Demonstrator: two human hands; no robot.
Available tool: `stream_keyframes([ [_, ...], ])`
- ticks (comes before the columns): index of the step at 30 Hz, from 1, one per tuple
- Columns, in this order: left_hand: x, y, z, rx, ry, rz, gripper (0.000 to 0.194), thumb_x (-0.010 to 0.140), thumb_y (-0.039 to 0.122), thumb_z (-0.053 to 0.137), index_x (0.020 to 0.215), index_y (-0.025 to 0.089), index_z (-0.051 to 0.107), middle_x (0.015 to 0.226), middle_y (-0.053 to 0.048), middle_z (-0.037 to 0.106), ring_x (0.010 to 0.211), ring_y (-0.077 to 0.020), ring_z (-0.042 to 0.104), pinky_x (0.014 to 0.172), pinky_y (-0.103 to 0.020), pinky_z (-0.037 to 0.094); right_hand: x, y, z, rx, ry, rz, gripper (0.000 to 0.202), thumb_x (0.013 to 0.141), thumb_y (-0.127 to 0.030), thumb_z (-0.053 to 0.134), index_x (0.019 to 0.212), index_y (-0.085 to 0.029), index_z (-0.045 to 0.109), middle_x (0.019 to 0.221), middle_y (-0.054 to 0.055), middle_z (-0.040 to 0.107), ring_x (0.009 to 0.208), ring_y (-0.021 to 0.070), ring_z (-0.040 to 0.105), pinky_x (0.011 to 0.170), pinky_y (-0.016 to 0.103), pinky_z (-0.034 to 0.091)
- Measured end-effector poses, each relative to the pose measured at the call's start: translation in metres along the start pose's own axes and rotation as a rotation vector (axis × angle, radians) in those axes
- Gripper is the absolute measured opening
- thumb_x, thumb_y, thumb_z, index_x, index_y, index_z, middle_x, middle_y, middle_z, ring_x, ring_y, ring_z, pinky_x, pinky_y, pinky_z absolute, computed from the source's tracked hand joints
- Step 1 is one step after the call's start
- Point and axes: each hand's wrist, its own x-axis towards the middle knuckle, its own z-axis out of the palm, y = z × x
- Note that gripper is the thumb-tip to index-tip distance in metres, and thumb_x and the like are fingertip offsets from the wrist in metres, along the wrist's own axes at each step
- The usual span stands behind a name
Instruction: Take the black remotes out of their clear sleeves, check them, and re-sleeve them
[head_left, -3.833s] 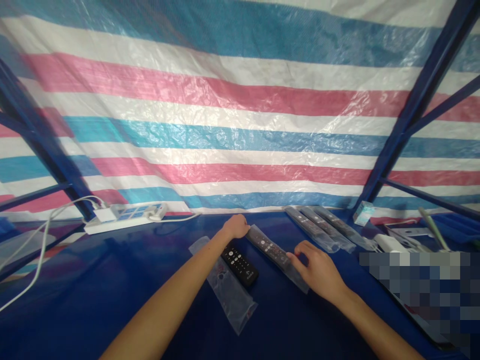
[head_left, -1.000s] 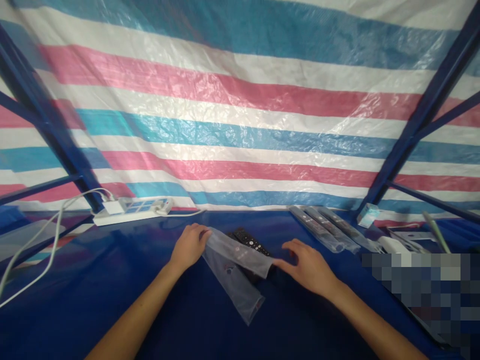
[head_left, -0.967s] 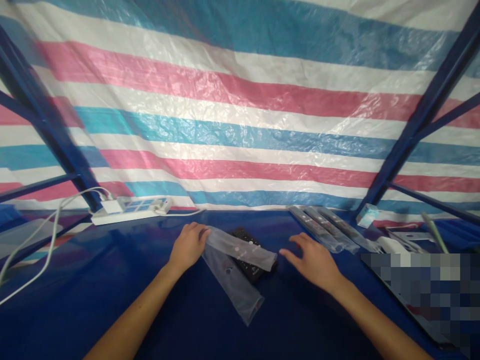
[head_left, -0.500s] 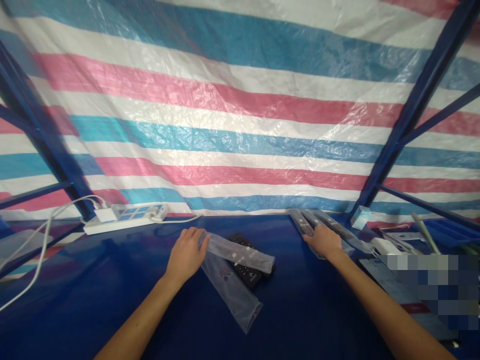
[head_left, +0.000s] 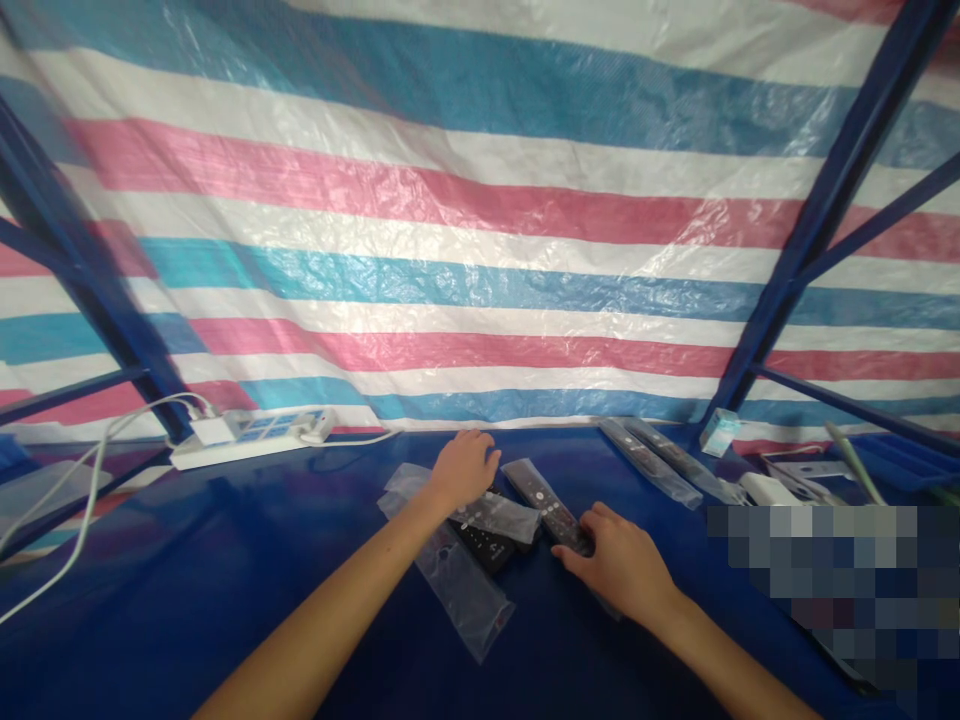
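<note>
My right hand [head_left: 626, 560] has its thumb and fingers around the near part of a black remote control in a clear plastic sleeve [head_left: 541, 497], on the blue table. My left hand [head_left: 463, 470] is over the far side of a small pile, palm down, thumb apart from the fingers. In that pile, a bagged remote control [head_left: 499, 514] lies across a bare black remote control [head_left: 486, 548]. A clear plastic sleeve [head_left: 469, 600] lies flat on the near side. Part of the pile is hidden under my left hand and forearm.
Two more bagged remotes [head_left: 649, 462] lie at the back right, beside a small light-blue box [head_left: 721, 432]. A white power strip [head_left: 251, 440] with cables stands at the back left. Blue frame posts [head_left: 776, 285] and a striped tarp [head_left: 480, 300] bound the table.
My right hand has brought one bagged remote from the back-right group toward the middle. My left hand has let go of the plastic sleeves' far end and moved right, over the pile.
</note>
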Motion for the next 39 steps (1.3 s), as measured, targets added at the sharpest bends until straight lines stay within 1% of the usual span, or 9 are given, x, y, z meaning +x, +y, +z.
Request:
stream_keyframes([
  [5, 0.032, 0.016, 0.016, 0.021, -0.187, -0.086, 0.029, 0.087, 0.029, 0.047, 0.094, 0.012, 0.069, 0.106, -0.018, 0.067, 0.106, -0.0308, 0.059, 0.085, -0.038, 0.047, -0.009, -0.004, 0.005, 0.019, 0.027, -0.024, 0.026, 0.077, -0.047, 0.063, 0.072, -0.022, 0.061, 0.084, 0.004, 0.064, 0.07, 0.0185, 0.064, 0.057, 0.027, 0.039],
  [9, 0.046, 0.01, 0.026, 0.006, -0.325, -0.128, 0.02, 0.079, 0.027, 0.058, 0.083, 0.015, 0.072, 0.088, -0.013, 0.072, 0.086, -0.0242, 0.067, 0.07, -0.028, 0.049, -0.01, 0.007, 0.006, 0.048, 0.035, -0.023, 0.031, 0.08, -0.053, 0.058, 0.078, -0.023, 0.063, 0.089, 0.004, 0.065, 0.071, 0.0186, 0.064, 0.056, 0.027, 0.039],
  [13, 0.049, 0.009, 0.03, -0.009, -0.379, -0.104, 0.018, 0.078, 0.022, 0.056, 0.078, 0.016, 0.073, 0.08, -0.01, 0.073, 0.08, -0.0205, 0.067, 0.066, -0.023, 0.047, -0.011, 0.024, 0.006, 0.095, 0.096, -0.012, 0.034, 0.082, -0.055, 0.054, 0.089, -0.024, 0.064, 0.09, 0.003, 0.065, 0.072, 0.018, 0.065, 0.059, 0.027, 0.041],
  [19, 0.044, 0.021, 0.03, 0.012, -0.308, -0.106, 0.03, 0.082, 0.017, 0.049, 0.105, 0.008, 0.065, 0.107, -0.02, 0.068, 0.097, -0.028, 0.065, 0.074, -0.03, 0.047, -0.02, 0.046, 0.007, 0.158, 0.145, 0.01, 0.034, 0.085, -0.054, 0.049, 0.085, -0.024, 0.064, 0.084, 0.004, 0.065, 0.067, 0.0176, 0.063, 0.057, 0.027, 0.043],
  [21, 0.044, 0.023, 0.027, 0.011, -0.288, -0.096, 0.032, 0.084, 0.015, 0.046, 0.11, 0.008, 0.063, 0.111, -0.019, 0.066, 0.102, -0.0272, 0.063, 0.077, -0.029, 0.047, -0.024, 0.054, 0.008, 0.179, 0.187, 0.003, 0.036, 0.087, -0.055, 0.047, 0.083, -0.024, 0.064, 0.08, 0.003, 0.064, 0.064, 0.017, 0.062, 0.056, 0.027, 0.043],
  [27, 0.047, 0.022, 0.026, -0.004, -0.375, -0.056, 0.022, 0.084, 0.027, 0.054, 0.088, 0.014, 0.071, 0.097, -0.012, 0.072, 0.093, -0.0239, 0.066, 0.074, -0.026, 0.047, -0.033, 0.069, 0.014, 0.226, 0.315, -0.052, 0.044, 0.089, -0.058, 0.039, 0.074, -0.024, 0.062, 0.07, 0.002, 0.061, 0.057, 0.0145, 0.059, 0.051, 0.025, 0.041],
  [32, 0.043, 0.027, 0.026, 0.014, -0.339, -0.056, 0.019, 0.081, 0.016, 0.052, 0.082, 0.016, 0.07, 0.093, -0.01, 0.072, 0.093, -0.0247, 0.065, 0.076, -0.029, 0.047, -0.038, 0.073, 0.015, 0.256, 0.349, -0.078, 0.045, 0.09, -0.058, 0.039, 0.072, -0.023, 0.061, 0.068, 0.001, 0.06, 0.056, 0.0135, 0.059, 0.05, 0.024, 0.041],
  [35, 0.041, 0.033, 0.014, 0.027, -0.216, -0.041, 0.024, 0.081, 0.011, 0.046, 0.093, 0.016, 0.066, 0.1, -0.011, 0.07, 0.098, -0.0256, 0.063, 0.078, -0.031, 0.046, -0.042, 0.076, 0.013, 0.3, 0.356, -0.081, 0.045, 0.09, -0.057, 0.038, 0.072, -0.023, 0.061, 0.067, 0.0, 0.059, 0.055, 0.0132, 0.058, 0.052, 0.025, 0.042],
  [39, 0.04, 0.042, -0.018, 0.031, -0.063, -0.01, 0.027, 0.086, 0.014, 0.038, 0.101, 0.016, 0.061, 0.1, -0.011, 0.068, 0.096, -0.0256, 0.062, 0.076, -0.033, 0.045, -0.05, 0.08, 0.01, 0.352, 0.338, -0.088, 0.044, 0.089, -0.059, 0.039, 0.075, -0.024, 0.063, 0.068, 0.001, 0.06, 0.056, 0.0136, 0.058, 0.055, 0.026, 0.044],
])
